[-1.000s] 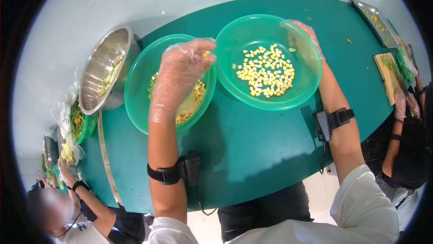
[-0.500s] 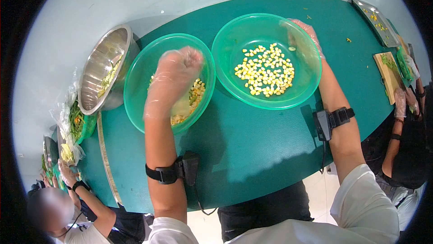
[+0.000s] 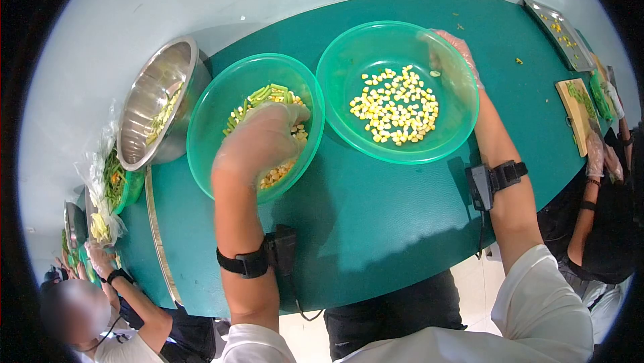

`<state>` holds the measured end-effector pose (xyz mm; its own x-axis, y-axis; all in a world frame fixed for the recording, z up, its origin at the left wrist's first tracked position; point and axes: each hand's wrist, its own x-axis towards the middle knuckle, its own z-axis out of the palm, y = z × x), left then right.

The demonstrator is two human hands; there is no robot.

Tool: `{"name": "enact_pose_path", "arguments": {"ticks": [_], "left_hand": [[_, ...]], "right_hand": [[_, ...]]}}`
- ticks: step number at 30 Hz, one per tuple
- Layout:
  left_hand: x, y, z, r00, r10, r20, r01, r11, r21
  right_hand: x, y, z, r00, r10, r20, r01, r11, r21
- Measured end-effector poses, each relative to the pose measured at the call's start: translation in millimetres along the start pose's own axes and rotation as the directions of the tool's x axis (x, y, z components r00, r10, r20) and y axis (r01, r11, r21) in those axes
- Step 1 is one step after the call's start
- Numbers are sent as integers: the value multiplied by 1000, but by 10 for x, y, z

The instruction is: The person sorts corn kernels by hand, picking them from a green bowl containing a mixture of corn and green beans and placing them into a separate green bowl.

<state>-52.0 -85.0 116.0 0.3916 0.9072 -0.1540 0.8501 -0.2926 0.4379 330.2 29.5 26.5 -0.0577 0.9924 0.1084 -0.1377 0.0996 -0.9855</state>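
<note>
A green plastic bowl (image 3: 206,118) on the left holds corn kernels and short cut green stalks (image 3: 268,93). Inside it, low over the contents, is my left hand (image 3: 261,136) in a clear plastic glove; motion smears its fingers, and whatever they may hold cannot be made out. To the right, almost touching, stands a second green plastic bowl (image 3: 335,111) with loose yellow corn kernels (image 3: 397,107) spread over its bottom. My gloved right hand (image 3: 459,51) grips this bowl's far right rim, its fingers partly seen through the wall.
A tilted steel bowl (image 3: 137,132) with pale shreds leans at the left beside bagged green vegetables (image 3: 113,178). At far right are a metal tray (image 3: 567,44), a cutting board (image 3: 571,111) and a co-worker's gloved hands (image 3: 596,152). Another person works at lower left.
My left hand has dropped from above the left bowl down into it, uncovering the green pieces at its far side. My right hand stays on the right bowl's rim.
</note>
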Motion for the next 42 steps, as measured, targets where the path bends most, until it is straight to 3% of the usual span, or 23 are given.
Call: {"name": "enact_pose_path", "arguments": {"ticks": [6,12,19,21,24,27,30,36,42], "left_hand": [[41,81,65,994,-105,-31,108,982,158],[57,146,10,985,-166,-48,169,983,72],[58,80,-44,972,-22,-235,39,997,69],[52,78,-68,941,31,-337,12,992,125],[5,207,-143,889,63,-453,-65,998,10],[-13,374,-171,881,70,-468,-138,984,-113],[49,378,-74,853,139,-502,-230,965,-124],[91,356,-20,846,199,-494,-263,963,-63],[68,381,-48,893,154,-423,-186,982,-35]], "right_hand": [[-7,9,5,1000,4,-17,-4,1000,7],[-7,13,-6,1000,-14,3,14,1000,-10],[-8,7,-30,998,-39,45,43,996,-75],[-7,-5,1,1000,-6,9,5,1000,13],[-6,-3,-3,1000,-2,8,2,1000,24],[-9,6,-10,1000,-20,22,20,1000,-10],[-16,-6,8,999,-28,22,29,999,-32],[-13,1,-6,999,-38,25,39,998,-55],[18,36,-42,999,-38,37,39,999,-34]]}}
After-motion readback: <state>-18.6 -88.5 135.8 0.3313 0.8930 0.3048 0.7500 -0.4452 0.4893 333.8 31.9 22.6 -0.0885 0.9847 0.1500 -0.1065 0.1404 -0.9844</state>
